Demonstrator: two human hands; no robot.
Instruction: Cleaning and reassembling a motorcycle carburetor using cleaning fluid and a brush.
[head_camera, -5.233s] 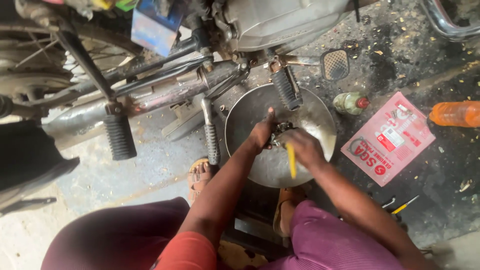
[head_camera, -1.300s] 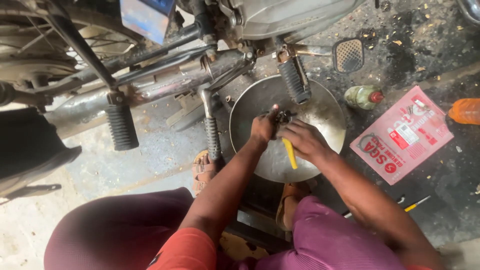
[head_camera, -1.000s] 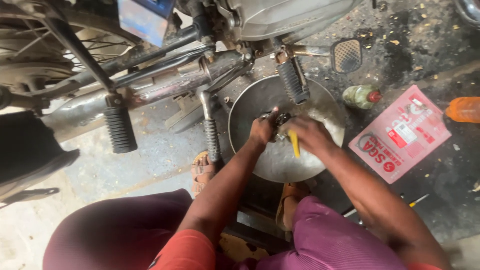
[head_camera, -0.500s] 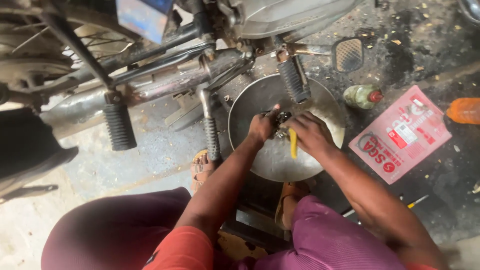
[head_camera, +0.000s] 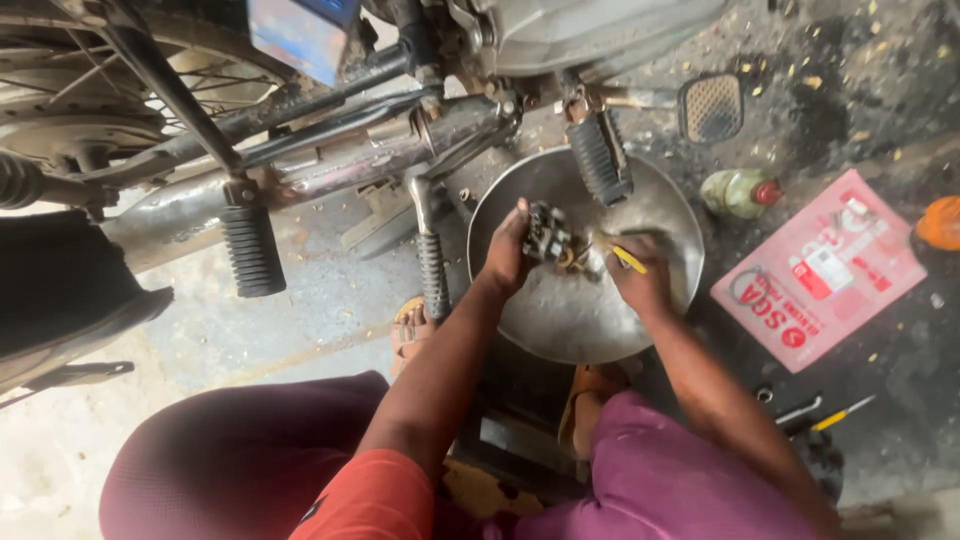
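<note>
My left hand (head_camera: 508, 252) grips a small dark metal engine part (head_camera: 548, 232) and holds it over a round steel bowl (head_camera: 560, 320) on the floor. My right hand (head_camera: 640, 280) holds a yellow-handled tool (head_camera: 628, 259), its tip against the part; what kind of tool it is cannot be told. Both hands work inside the bowl's rim, right below a motorcycle footpeg (head_camera: 598, 160).
A motorcycle (head_camera: 330, 140) spans the top, with a second footpeg (head_camera: 250, 245) and kick lever (head_camera: 430, 270). A small green bottle with a red cap (head_camera: 740, 192), a pink packet (head_camera: 820, 268) and an orange object (head_camera: 940, 222) lie right. Loose tools (head_camera: 820, 412) rest on the dirty floor.
The yellow tool has swung from pointing down to lying nearly flat against the part. The left hand has lifted the part slightly. The camera shifted a little.
</note>
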